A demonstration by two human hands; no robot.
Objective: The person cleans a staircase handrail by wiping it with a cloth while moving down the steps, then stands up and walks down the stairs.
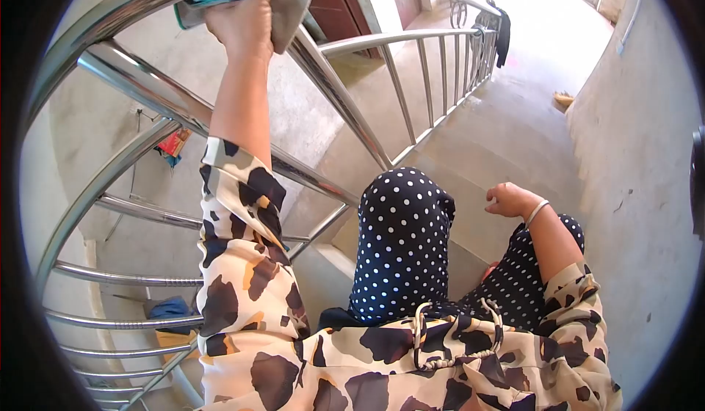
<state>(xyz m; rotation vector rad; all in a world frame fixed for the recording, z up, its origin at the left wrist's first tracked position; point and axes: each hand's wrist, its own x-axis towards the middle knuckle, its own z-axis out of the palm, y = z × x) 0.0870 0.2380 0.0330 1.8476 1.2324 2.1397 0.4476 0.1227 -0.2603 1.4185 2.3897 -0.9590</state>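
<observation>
My left hand (246, 26) reaches up to the stair handrail (121, 18) at the upper left. It is closed on a grey and teal cloth (292, 7), which lies against the shiny metal rail. Part of the cloth and some of the fingers are cut off by the top edge. Over my right knee hangs my right hand (512, 199), its fingers curled in, with nothing visible in them. A pale bangle (537, 211) circles that wrist.
Concrete stairs (507, 143) descend ahead, with metal balusters on the left and a plaster wall (653, 191) on the right. A dark cloth (502, 35) hangs at the lower railing end. Beyond the bars, a blue item (170, 308) sits below on the left.
</observation>
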